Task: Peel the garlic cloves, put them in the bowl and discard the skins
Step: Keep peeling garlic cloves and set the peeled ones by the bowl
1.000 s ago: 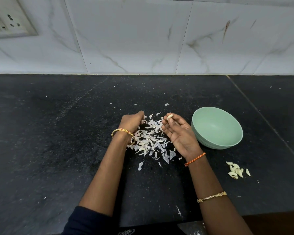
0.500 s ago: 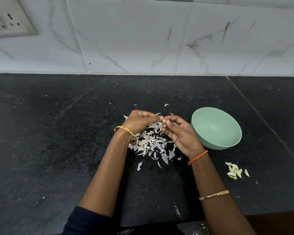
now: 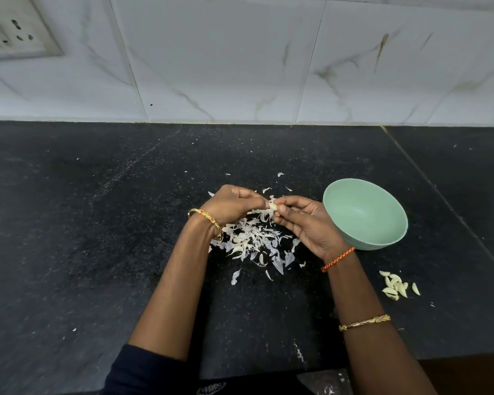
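Fingertips of both hands meet on one garlic clove [image 3: 273,206]: the left hand [image 3: 234,205] and right hand [image 3: 305,223] pinch it above the pile of skins [image 3: 254,240]. One green bowl [image 3: 365,213] sits just right of the right hand, holding nothing visible. About eight cloves [image 3: 397,286] lie in a cluster near the counter's [image 3: 83,238] front edge. Bare counter spreads wide to the left.
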Demonstrator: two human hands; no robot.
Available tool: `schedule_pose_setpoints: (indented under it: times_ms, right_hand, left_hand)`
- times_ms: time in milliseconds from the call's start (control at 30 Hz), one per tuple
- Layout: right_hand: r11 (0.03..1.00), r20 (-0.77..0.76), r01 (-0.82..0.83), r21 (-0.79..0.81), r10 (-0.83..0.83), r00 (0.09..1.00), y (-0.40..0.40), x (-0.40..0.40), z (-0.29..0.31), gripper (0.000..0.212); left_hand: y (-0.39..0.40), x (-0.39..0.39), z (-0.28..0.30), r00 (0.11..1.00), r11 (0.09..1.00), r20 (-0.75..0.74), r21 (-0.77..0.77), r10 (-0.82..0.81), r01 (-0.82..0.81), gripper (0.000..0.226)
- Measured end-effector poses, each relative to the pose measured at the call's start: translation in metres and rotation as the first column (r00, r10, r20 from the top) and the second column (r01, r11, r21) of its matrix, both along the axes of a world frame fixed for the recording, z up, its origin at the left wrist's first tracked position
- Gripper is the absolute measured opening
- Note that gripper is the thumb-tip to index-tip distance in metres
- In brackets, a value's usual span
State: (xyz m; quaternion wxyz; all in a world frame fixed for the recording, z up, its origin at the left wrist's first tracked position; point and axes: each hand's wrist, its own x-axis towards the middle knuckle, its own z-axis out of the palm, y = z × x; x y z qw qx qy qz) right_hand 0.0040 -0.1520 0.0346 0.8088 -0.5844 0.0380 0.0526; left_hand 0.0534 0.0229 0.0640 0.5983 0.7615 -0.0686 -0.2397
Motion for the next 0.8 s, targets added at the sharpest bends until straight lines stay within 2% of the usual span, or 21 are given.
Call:
schedule_pose_setpoints:
  times_ms: [133,267,467,533,600,700,800]
  right_hand:
    - [0.989,0.021,-0.042,-0.139,0.045,0.999,-0.002,-0.001,0.003,0.018]
    - [0.978,0.033,-0.046,-0.205,0.054,0.998,-0.002,-0.001,0.005,0.018]
    - [0.983,0.041,-0.035,-0.181,0.043,0.998,0.0,0.0,0.003,0.016]
    - [0.988,0.038,-0.017,-0.151,0.023,0.999,0.003,-0.001,0.002,0.015]
    - [0.971,0.084,0.021,-0.238,-0.001,0.996,0.006,-0.002,-0.001,0.016]
    - [0.871,0.214,0.124,-0.475,-0.023,0.976,0.011,-0.001,-0.006,0.02]
    - [0.885,0.209,0.113,-0.452,-0.018,0.978,0.016,-0.001,-0.008,0.022]
  left_hand:
    - [0.002,0.001,0.0,0.999,0.998,0.052,0.069,-0.01,0.007,0.011]
    - [0.0,0.001,0.0,0.998,0.995,0.068,0.102,-0.008,0.001,0.004]
    - [-0.002,0.0,0.003,1.0,0.992,-0.013,0.124,0.018,-0.017,0.008]
    - [-0.002,0.0,0.0,0.997,0.994,-0.054,0.105,0.046,-0.04,0.016]
    - [-0.001,0.0,-0.002,0.995,0.993,-0.075,0.108,0.062,-0.054,0.019]
    - [-0.001,0.001,-0.002,0.995,0.989,-0.08,0.138,0.062,-0.051,0.021]
    - [-0.002,0.001,-0.003,0.995,0.987,-0.078,0.152,0.063,-0.05,0.02]
